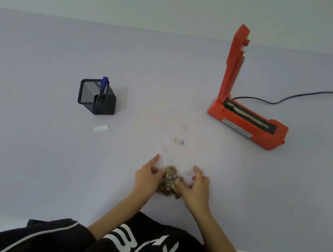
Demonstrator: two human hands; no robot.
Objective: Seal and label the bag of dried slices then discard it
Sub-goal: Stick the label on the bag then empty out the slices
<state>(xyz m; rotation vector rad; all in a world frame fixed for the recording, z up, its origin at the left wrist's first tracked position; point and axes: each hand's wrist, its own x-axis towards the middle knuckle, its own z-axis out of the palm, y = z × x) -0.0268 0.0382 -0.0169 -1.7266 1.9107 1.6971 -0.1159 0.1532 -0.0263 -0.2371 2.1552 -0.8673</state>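
Right now both of your hands are closed around the bag [178,127] at its near end. The left hand [148,175] and right hand [198,184] curl their fingers in from either side onto the clump of dried slices [170,175] between them, with each thumb lifted off the film. The rest of the bag lies flat on the table [36,154] and runs away from your fingertips. It is so clear that its far edge is hard to make out, and I cannot tell whether the mouth is open. That is probably the main risk: lift by the clump alone and the loose film may fold or wrinkle, giving a poor seal, or slices may slide towards the mouth and land on the seal line. The heat sealer [247,117] stands well ahead of your right hand with its arm raised, so a knock in passing could drop it. Its cord [298,96] trails off beyond. The blank label [100,128] and the pen [103,84] in its mesh holder [97,99] sit ahead of your left hand, and a sweep of the bag could flick the light label away.
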